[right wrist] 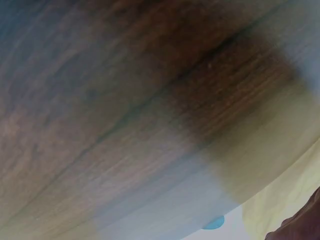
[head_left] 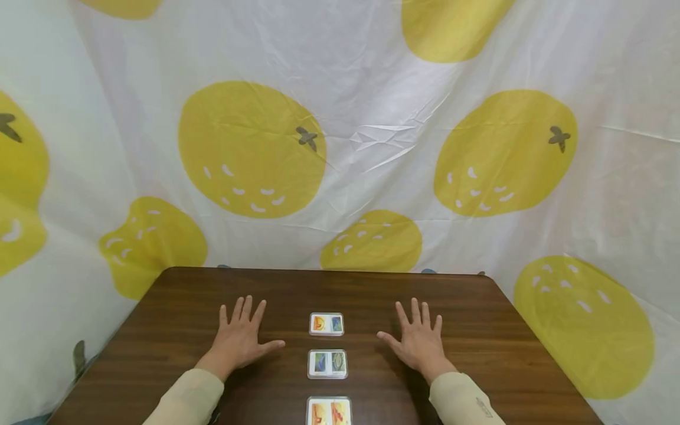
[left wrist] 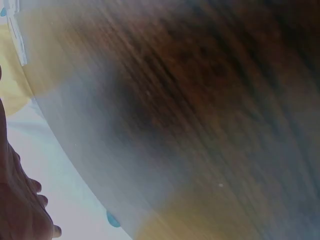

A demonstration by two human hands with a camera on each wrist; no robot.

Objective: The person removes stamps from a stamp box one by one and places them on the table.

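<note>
A dark wooden desk (head_left: 175,307) carried three cards in a line down its middle: a far card (head_left: 326,324), a middle card (head_left: 327,364) and a near card (head_left: 329,411), cut off by the frame. Both hands, left (head_left: 240,340) and right (head_left: 419,342), lay flat beside them, apparently touching the wood.

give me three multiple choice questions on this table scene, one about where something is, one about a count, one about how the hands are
1. Where do the cards lie?
A. in a row between the two hands
B. stacked under the left hand
C. on the far left edge of the table

2. How many cards show on the table?
A. one
B. three
C. six

3. How are the left hand and right hand?
A. curled into fists
B. each pinching a card
C. flat on the wood, fingers spread

Answers: 1 A, the cards run in a line down the middle between the hands. 2 B, three show, the nearest cut by the frame edge. 3 C, both palms lie down and hold nothing.
</note>
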